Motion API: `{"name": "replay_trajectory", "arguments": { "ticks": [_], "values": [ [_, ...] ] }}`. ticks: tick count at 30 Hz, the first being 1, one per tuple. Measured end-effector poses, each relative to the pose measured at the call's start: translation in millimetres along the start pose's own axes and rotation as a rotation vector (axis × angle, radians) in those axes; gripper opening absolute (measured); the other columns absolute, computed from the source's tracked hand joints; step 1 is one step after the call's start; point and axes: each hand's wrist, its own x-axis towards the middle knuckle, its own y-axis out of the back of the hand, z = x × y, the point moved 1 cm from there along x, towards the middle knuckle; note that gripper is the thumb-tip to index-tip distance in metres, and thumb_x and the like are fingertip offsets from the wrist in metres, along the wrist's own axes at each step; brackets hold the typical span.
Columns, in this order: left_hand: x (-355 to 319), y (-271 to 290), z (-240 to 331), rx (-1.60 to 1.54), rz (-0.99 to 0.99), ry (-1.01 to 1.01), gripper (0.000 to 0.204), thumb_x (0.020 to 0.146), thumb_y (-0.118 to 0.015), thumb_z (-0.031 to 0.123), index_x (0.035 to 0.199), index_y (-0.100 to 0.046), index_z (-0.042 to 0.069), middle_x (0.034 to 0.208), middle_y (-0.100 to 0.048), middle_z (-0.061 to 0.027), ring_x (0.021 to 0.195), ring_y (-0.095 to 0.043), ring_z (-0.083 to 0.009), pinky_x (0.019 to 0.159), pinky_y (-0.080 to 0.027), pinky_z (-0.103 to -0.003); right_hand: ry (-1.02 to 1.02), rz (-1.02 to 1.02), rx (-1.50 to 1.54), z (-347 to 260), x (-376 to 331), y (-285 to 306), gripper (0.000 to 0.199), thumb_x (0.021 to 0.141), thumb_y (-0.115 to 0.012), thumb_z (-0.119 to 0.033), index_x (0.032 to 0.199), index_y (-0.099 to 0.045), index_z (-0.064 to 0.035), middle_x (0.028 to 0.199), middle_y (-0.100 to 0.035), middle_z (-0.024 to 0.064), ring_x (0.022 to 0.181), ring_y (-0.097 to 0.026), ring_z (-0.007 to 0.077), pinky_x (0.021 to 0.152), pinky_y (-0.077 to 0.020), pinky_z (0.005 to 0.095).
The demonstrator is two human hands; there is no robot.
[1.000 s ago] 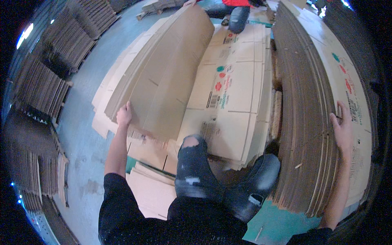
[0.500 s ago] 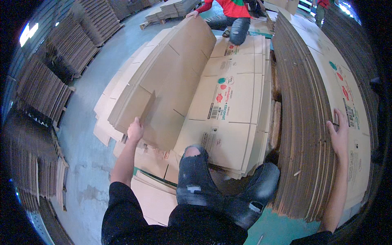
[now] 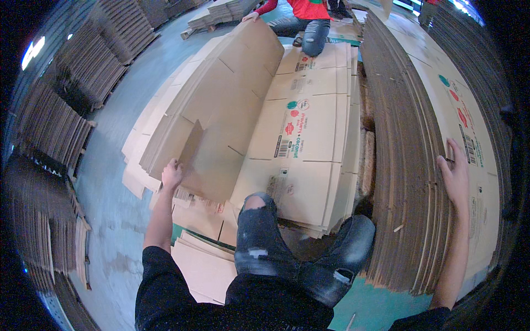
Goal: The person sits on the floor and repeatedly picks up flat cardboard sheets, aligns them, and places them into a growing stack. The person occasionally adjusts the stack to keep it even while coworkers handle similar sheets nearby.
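My left hand (image 3: 172, 174) is closed on a near-corner flap of a large brown cardboard sheet (image 3: 232, 105), which is tilted up and leaning to the left. To its right lies a stack of flat printed cardboard box blanks (image 3: 306, 124), with coloured fruit pictures and a barcode on the top one. My right hand (image 3: 456, 174) rests on the top edge of a tall cardboard stack (image 3: 408, 154), its fingers apart. Across from me, a kneeling person in a red top has a hand (image 3: 251, 16) on the far end of the tilted sheet.
More cardboard blanks (image 3: 201, 265) lie at my lower left, by my knees. Several stacks of flattened cardboard (image 3: 52, 121) line the left side beyond the grey floor (image 3: 118, 220). Another dark stack (image 3: 469, 71) stands at the far right. Wooden pallet parts (image 3: 365, 160) show between the two near stacks.
The view has shifted slightly. My left hand, with the flap in its grip, sits a little further left, and the flap stands more edge-on. My right hand stays on the stack.
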Motion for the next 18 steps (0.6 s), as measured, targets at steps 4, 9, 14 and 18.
{"name": "replay_trajectory", "arguments": {
  "ticks": [4,9,14,18],
  "values": [
    [25,13,-22,-0.224,-0.087,-0.008,0.033,0.090,-0.066,0.030,0.113,-0.065,0.006,0.092,-0.072,-0.0179,0.086,-0.071,-0.0298,0.076,-0.054,-0.042,0.016,0.009,-0.050,-3,2,0,0.053,0.090,-0.067,-0.017,0.139,-0.052,-0.0052,0.143,-0.052,0.0179,0.134,-0.046,0.0341,0.115,-0.0334,0.0415],
    [35,25,-28,-0.628,-0.321,0.085,0.022,0.093,-0.066,0.016,0.108,-0.066,0.000,0.084,-0.070,-0.0053,0.075,-0.064,-0.0117,0.065,-0.053,-0.030,-0.023,-0.009,-0.013,-8,2,2,0.054,0.087,-0.068,-0.018,0.136,-0.053,-0.0030,0.142,-0.052,0.0192,0.134,-0.047,0.0349,0.114,-0.0347,0.0416],
    [29,15,-17,-0.522,-0.229,0.019,0.019,0.085,-0.072,0.011,0.098,-0.071,-0.003,0.081,-0.072,-0.0091,0.070,-0.068,-0.0165,0.061,-0.055,-0.033,0.002,0.020,-0.112,-9,2,-1,0.055,0.085,-0.069,-0.023,0.134,-0.054,-0.0027,0.141,-0.051,0.0194,0.133,-0.045,0.0362,0.114,-0.0325,0.0440],
    [28,12,-13,-0.667,-0.267,0.028,0.021,0.082,-0.072,0.005,0.100,-0.070,-0.004,0.083,-0.072,-0.0091,0.073,-0.069,-0.0171,0.063,-0.056,-0.033,-0.023,0.012,-0.106,-9,0,2,0.057,0.085,-0.069,-0.027,0.135,-0.054,-0.0041,0.142,-0.050,0.0188,0.135,-0.043,0.0356,0.115,-0.0318,0.0448]
  ]
}}
